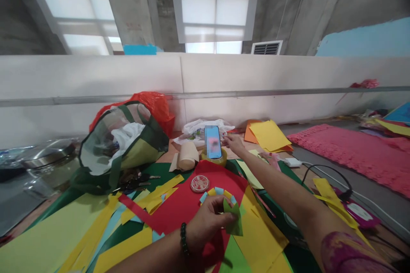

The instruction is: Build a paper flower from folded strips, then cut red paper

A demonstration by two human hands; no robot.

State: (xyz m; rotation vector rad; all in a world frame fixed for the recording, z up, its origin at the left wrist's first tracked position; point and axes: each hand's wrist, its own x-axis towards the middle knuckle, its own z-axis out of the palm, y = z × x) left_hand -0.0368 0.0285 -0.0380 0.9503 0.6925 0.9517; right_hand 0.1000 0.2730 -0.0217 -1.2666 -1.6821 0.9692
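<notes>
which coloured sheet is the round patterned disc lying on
The red sheet, in the middle, partly hidden by the left hand. The disc sets it apart: the pale green sheet at lower left carries none.

Access around the phone (214, 141): open from above, obstructed at the sides.
On its near side, flat red paper (184, 205) permits low passage, interrupted by the round disc (200, 184) and the left hand (209, 217) gripping green paper (235, 222). To its left, the paper roll (187, 157) stands close, the green bag (144, 147) beyond. Behind it, a plastic bag (196, 127) obstructs. To its right, the right hand (236, 144) and forearm (278, 179) bar approach.
</notes>
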